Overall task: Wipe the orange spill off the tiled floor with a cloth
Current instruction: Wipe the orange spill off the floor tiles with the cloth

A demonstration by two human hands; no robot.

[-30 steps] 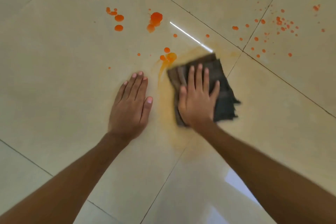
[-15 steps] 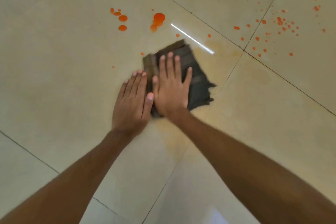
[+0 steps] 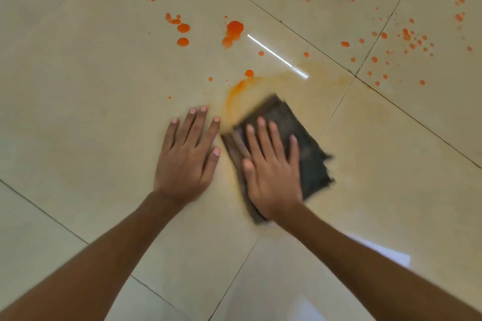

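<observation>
Cloth (image 3: 292, 138) under right hand (image 3: 273, 177) slid right, exposing orange smear (image 3: 234, 96).

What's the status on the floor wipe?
Right hand flat on cloth; left hand braced on floor. Orange drops remain beyond. Nothing blocking.

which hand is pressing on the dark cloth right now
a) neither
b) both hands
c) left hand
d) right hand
d: the right hand lies flat on the cloth, while the left hand rests on the bare tile beside it.
</observation>
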